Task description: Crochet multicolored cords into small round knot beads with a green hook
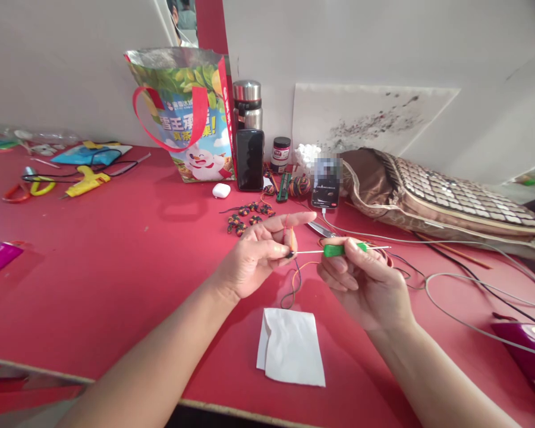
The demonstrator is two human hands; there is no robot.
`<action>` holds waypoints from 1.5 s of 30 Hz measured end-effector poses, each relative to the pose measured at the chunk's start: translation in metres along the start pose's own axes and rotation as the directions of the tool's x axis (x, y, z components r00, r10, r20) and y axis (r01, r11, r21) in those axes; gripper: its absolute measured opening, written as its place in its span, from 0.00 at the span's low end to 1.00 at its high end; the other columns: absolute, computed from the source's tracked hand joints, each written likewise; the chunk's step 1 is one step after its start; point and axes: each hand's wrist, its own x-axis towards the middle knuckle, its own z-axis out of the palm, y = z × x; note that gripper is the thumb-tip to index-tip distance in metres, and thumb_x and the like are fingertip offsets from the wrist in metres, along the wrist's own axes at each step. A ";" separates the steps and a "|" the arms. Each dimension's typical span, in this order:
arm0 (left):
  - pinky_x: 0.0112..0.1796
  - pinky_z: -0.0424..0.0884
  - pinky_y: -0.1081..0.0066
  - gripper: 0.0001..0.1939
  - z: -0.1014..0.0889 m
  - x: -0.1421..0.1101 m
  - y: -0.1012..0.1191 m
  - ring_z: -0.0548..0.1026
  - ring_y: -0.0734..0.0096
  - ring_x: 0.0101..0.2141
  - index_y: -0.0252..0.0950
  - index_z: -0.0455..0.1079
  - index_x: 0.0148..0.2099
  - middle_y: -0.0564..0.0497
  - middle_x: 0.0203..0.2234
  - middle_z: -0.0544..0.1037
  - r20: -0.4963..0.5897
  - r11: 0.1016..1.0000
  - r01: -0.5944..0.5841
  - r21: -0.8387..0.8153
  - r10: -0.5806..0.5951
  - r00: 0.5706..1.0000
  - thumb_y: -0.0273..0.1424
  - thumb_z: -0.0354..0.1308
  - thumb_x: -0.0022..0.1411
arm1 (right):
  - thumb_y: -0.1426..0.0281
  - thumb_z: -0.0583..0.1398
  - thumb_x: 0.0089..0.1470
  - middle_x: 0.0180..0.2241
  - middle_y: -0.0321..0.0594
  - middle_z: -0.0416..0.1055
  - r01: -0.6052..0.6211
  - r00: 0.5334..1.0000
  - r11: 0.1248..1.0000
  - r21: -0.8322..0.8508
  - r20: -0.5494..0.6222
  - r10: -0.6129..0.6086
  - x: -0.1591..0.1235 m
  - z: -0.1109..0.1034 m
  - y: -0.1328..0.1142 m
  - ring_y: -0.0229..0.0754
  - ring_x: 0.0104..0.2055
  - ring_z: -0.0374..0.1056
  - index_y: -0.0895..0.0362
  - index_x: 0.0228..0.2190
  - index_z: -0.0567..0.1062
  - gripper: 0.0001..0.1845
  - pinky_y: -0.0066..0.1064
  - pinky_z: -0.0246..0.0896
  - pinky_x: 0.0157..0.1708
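Observation:
Between the thumb and fingers of my left hand (261, 255) a small dark piece of crochet (289, 255) is pinched. Orange and red yarn (291, 238) loops over the raised index finger of that hand. My right hand (365, 279) grips a crochet hook by its green handle (334, 250). The hook's thin metal shaft reaches left to the dark piece and seems to touch it. Loose yarn strands (298, 279) hang below the left hand toward a folded white napkin (294, 348). Scissors (321, 229) lie just behind the hands, partly hidden.
Crocheted multicolour pieces (249, 217), a white earbud case (222, 190), a dark phone (250, 160) and a lit phone (325, 184) stand or lie behind. A shopping bag (205, 142) and yellow glue gun (87, 181) are left; a sequined bag (455, 196) and cable (432, 291) are right.

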 end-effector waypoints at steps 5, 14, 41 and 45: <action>0.31 0.63 0.74 0.22 0.004 -0.001 -0.008 0.69 0.80 0.26 0.42 0.87 0.54 0.55 0.27 0.75 -0.096 0.990 -0.140 0.017 0.141 0.985 0.27 0.73 0.56 | 0.64 0.76 0.51 0.21 0.30 0.65 -0.006 0.998 0.997 0.080 -0.056 0.011 0.001 0.003 0.004 0.26 0.19 0.43 0.56 0.35 0.91 0.10 0.26 0.51 0.20; 0.45 0.74 0.70 0.23 0.008 -0.003 -0.013 0.80 0.75 0.34 0.47 0.83 0.61 0.57 0.29 0.78 -0.154 0.950 -0.255 0.181 0.284 0.946 0.30 0.74 0.64 | 0.65 0.73 0.55 0.24 0.33 0.70 0.049 0.993 0.994 0.097 -0.110 -0.039 0.004 0.005 0.007 0.28 0.19 0.46 0.55 0.37 0.90 0.08 0.26 0.52 0.19; 0.48 0.77 0.67 0.33 0.018 -0.006 -0.012 0.81 0.70 0.36 0.43 0.79 0.67 0.56 0.29 0.80 -0.279 0.941 -0.168 0.294 0.252 0.927 0.31 0.77 0.59 | 0.62 0.73 0.59 0.25 0.37 0.78 0.188 0.981 0.971 -0.145 -0.031 -0.194 -0.007 0.005 0.001 0.33 0.18 0.61 0.52 0.38 0.90 0.09 0.30 0.61 0.19; 0.47 0.76 0.67 0.40 0.022 -0.007 -0.010 0.80 0.69 0.36 0.39 0.74 0.71 0.57 0.28 0.79 -0.300 0.922 -0.163 0.350 0.275 0.914 0.31 0.78 0.58 | 0.62 0.72 0.61 0.25 0.37 0.77 0.230 0.971 0.948 -0.219 -0.008 -0.238 -0.009 0.002 0.002 0.34 0.18 0.63 0.53 0.39 0.89 0.09 0.31 0.60 0.19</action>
